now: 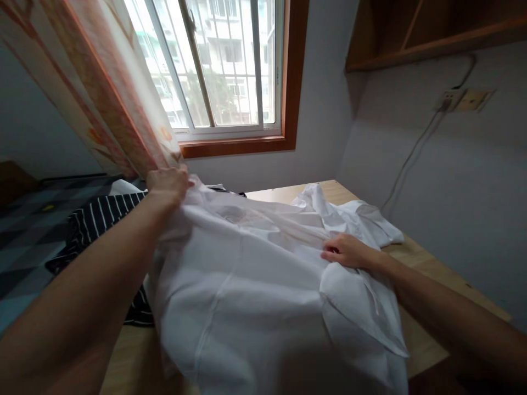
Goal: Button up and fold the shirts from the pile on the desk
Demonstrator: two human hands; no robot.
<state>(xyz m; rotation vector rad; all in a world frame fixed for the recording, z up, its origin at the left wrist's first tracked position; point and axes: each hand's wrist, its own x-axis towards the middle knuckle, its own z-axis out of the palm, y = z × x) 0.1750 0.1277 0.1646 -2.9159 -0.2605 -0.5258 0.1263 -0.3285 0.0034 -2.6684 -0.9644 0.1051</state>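
Nearest: white garment (255,274), spread over the table (424,345) and filling the lower middle of view, bunched w/ loose folds; a flap hangs just below the R hand (346,251). R hand has its fingers curled, pinching the cloth at approx. mid-right. A bit farther off, L hand (168,184) is closed in a fist on the garment's far-left edge, lifting it (slightly blurred, so exact grip is hard to tell).

Step in hand: prob. pulling the garment out flat b/w both hands. Next move seems to call for a firm hold at both ends + even tension, so the folds come out.

Count: 2 hands, both on the same garment; 1 black-and-white striped cloth (102,214) beside/under its left side; 1 white bundle (362,219) at far right of table (can't tell if it's a separate pc.); 1 checked cover (20,236) at left. Bg: 1 curtain (107,82), 1 window (230,71), 1 wall shelf (391,38), 2 socket plates (473,100) w/ 1 pale cable (405,164) hanging down.
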